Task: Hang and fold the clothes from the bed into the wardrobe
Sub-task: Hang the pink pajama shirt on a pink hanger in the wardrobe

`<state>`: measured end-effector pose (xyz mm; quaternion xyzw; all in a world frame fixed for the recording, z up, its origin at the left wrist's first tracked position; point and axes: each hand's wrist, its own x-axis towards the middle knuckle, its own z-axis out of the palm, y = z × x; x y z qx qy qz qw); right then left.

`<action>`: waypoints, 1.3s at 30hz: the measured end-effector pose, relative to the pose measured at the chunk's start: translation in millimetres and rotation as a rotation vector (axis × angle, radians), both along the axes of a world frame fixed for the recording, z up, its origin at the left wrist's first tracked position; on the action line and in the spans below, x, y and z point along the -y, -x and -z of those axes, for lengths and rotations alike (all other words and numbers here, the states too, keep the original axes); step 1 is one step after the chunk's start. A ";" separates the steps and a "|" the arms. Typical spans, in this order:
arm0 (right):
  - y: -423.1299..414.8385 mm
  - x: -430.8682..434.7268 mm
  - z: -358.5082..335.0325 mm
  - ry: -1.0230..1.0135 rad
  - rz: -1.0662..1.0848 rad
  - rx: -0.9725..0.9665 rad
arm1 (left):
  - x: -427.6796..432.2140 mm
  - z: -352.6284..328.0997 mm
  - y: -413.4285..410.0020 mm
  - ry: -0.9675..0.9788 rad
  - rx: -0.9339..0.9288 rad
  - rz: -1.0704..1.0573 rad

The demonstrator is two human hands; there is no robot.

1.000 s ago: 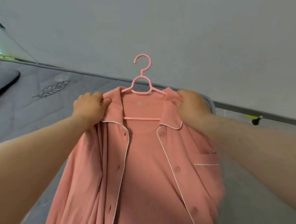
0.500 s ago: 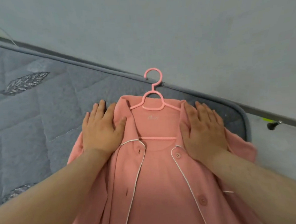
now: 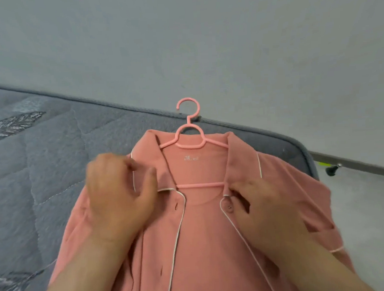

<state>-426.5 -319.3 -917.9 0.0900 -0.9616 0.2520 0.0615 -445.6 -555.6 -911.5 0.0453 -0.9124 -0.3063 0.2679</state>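
Pinching the shirt (image 3: 205,246) front by its top button, the right hand (image 3: 265,199), like the blurred left hand (image 3: 119,196) curled at the collar (hold unclear), has quit pressing flat, so the shirt, on its hanger (image 3: 200,185) on the bed (image 3: 62,154), seems due for buttoning.

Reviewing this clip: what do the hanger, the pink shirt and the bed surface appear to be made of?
The hanger looks like moulded plastic: glossy pink, highlights on thin rounded bars. The shirt is soft matte cloth, possibly cotton; it creases, with white piping. The mattress is grey quilted textile, with stitched seams and feather embroidery.
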 end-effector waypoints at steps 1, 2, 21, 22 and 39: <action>-2.5 2.3 1.3 -0.018 0.025 -0.021 | -14.7 -7.6 -9.7 -0.032 0.146 0.071; -5.2 5.4 1.5 -0.020 0.056 -0.033 | -28.6 -10.4 -18.0 -0.013 0.332 0.104; -14.4 33.0 -19.3 0.374 0.103 0.263 | -70.8 -4.0 -34.7 -0.420 0.493 0.186; -13.6 34.9 -17.8 0.514 0.145 0.330 | -72.0 -2.4 -35.6 -0.449 0.498 0.192; -4.7 28.0 -7.9 0.903 0.207 0.665 | -81.9 12.8 -42.2 -0.448 0.483 0.195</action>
